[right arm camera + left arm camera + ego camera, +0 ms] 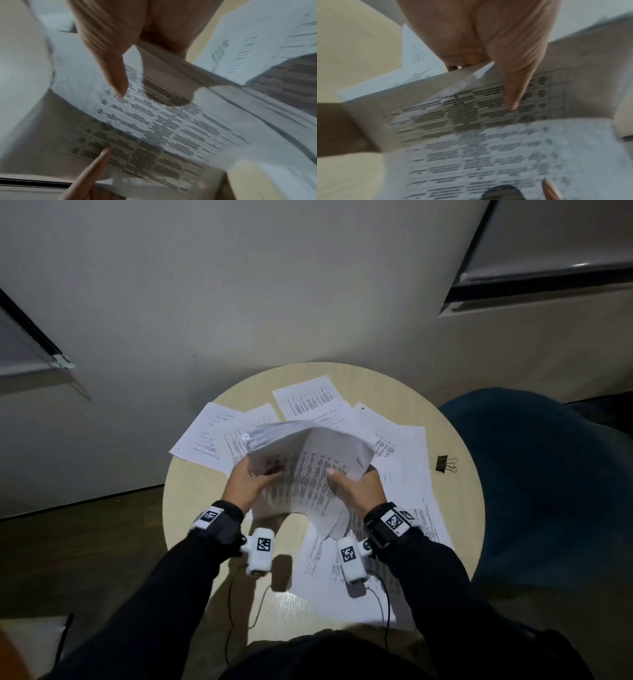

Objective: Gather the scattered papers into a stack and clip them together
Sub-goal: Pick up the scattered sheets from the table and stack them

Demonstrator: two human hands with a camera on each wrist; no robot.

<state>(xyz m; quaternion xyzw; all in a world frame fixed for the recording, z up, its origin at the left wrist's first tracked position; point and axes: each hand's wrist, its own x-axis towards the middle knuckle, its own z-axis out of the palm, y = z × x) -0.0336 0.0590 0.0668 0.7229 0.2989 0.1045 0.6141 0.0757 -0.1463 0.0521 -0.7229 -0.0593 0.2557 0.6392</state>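
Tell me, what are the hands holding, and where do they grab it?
Both hold a bundle of papers: the left hand grips its left edge, the right hand its right edge, thumbs on top.

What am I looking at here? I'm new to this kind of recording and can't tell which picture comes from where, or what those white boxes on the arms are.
No robot here: a person works with bare hands. The wide picture comes from a camera on their head, looking down at a round table. The white boxes strapped at the wrists are small cameras; they took the two close-up pictures, each looking along one hand. The left hand and right hand together hold a bundle of printed papers above the table, thumbs on top. More loose sheets lie scattered beneath. A black binder clip waits near the table's right edge, untouched.
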